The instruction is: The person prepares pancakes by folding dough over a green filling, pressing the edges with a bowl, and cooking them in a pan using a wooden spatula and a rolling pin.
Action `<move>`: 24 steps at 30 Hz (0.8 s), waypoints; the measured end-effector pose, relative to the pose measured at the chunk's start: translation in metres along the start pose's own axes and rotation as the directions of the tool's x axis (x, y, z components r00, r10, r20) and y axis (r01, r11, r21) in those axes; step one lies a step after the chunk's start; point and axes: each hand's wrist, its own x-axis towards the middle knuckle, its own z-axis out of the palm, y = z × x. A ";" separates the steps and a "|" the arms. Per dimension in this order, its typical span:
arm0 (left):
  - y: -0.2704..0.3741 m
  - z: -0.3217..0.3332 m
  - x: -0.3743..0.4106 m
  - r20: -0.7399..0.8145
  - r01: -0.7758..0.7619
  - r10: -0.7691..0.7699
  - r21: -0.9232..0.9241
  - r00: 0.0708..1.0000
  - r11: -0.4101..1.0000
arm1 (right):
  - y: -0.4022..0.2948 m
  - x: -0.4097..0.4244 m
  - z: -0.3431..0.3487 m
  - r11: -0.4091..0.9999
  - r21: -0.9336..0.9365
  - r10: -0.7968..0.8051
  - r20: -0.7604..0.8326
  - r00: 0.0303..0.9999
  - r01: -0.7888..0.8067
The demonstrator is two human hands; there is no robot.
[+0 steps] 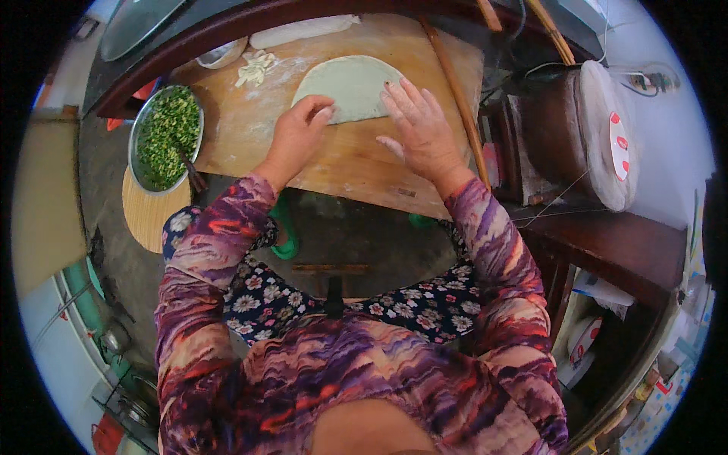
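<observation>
A flat, rounded piece of pale dough (pixel 347 85) lies on the wooden board (pixel 364 165). My left hand (pixel 300 133) is at its near left edge, fingers curled and thumb close to the index finger. Whether those fingertips pinch the dough I cannot tell. Fingers extended and thumb apart, my right hand (pixel 421 125) rests its fingertips at the right edge of the dough and holds nothing. Flour whitens the right fingers. A metal bowl (pixel 132 145) of chopped green filling (pixel 170 133) stands left of the board, with a dark utensil handle (pixel 193 173) leaning out.
A thin wooden rolling pin (pixel 455 94) lies along the board's right side. At the back are a long dough roll (pixel 304 31), dough scraps (pixel 256 68) and a small bowl (pixel 223 54). A large covered brown vessel (pixel 549 128) stands at right. A round slatted mat (pixel 156 213) sits beneath the metal bowl.
</observation>
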 end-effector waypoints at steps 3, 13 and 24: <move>0.030 0.002 0.001 0.018 -0.019 0.024 -0.236 1.000 0.972 | -0.023 0.007 -0.024 0.996 0.001 -0.085 -0.002 0.996 0.085; 0.069 -0.002 -0.031 0.108 0.025 0.036 -0.515 0.994 0.857 | -0.073 -0.006 -0.061 0.989 0.052 -0.145 0.088 0.986 0.141; 0.078 -0.039 -0.038 0.086 -0.225 0.208 0.302 0.974 0.926 | -0.080 -0.047 -0.070 0.980 0.196 -0.038 0.031 0.999 0.032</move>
